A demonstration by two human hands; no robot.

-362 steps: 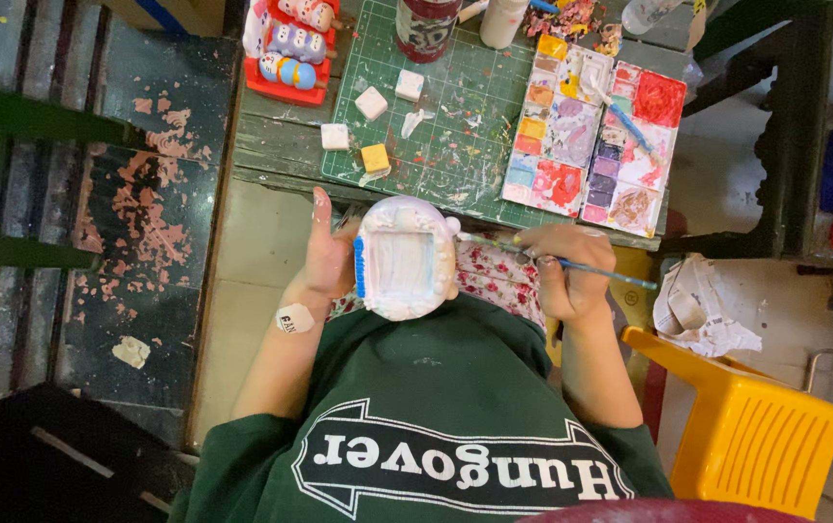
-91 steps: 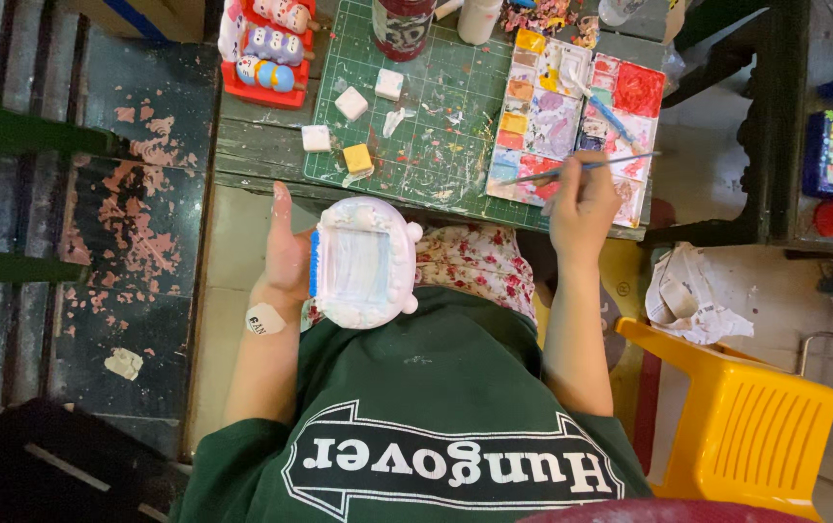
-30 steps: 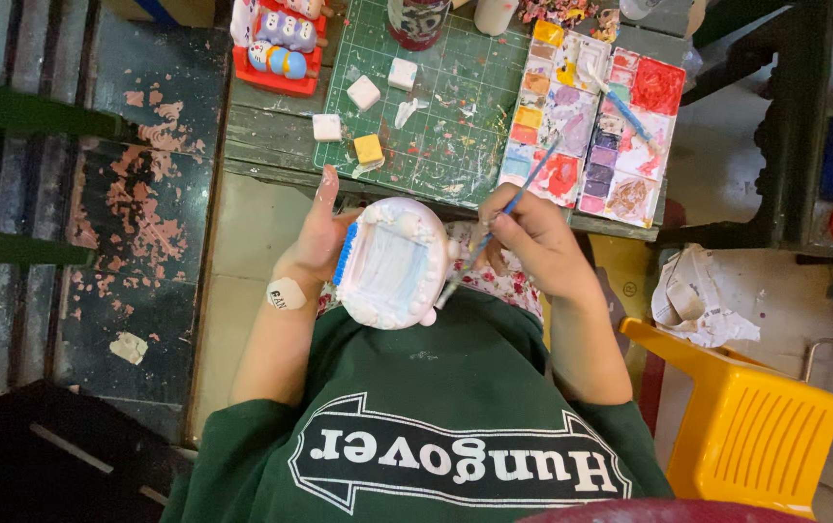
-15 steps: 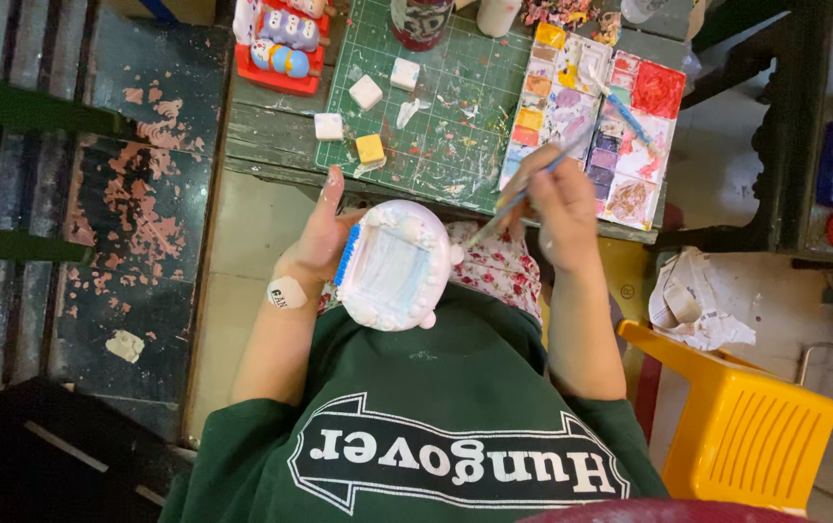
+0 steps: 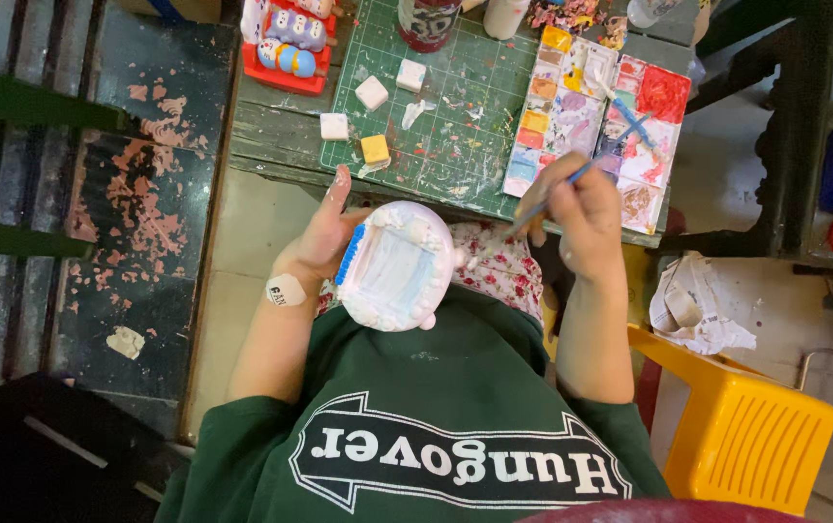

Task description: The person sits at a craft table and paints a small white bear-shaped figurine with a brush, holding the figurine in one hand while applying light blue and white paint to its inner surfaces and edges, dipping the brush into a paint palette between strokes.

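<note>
Green and paint-spattered, the cutting mat (image 5: 455, 116) covers the middle of the worn wooden table (image 5: 276, 136) ahead of you, its near edge just beyond your hands. A yellow plastic chair (image 5: 755, 426) stands to your right, with bare floor between it and the table leg. The paint palette (image 5: 595, 107) lies on the mat's right side, reaching the table's edge. Your left hand (image 5: 324, 242) cups the white plaster figure (image 5: 397, 266) from the side, over your lap and clear of the table. Your right hand (image 5: 581, 208) is closed around a thin brush (image 5: 552, 194), near the palette's lower edge. Small blocks (image 5: 373, 92) sit well apart on the mat.
</note>
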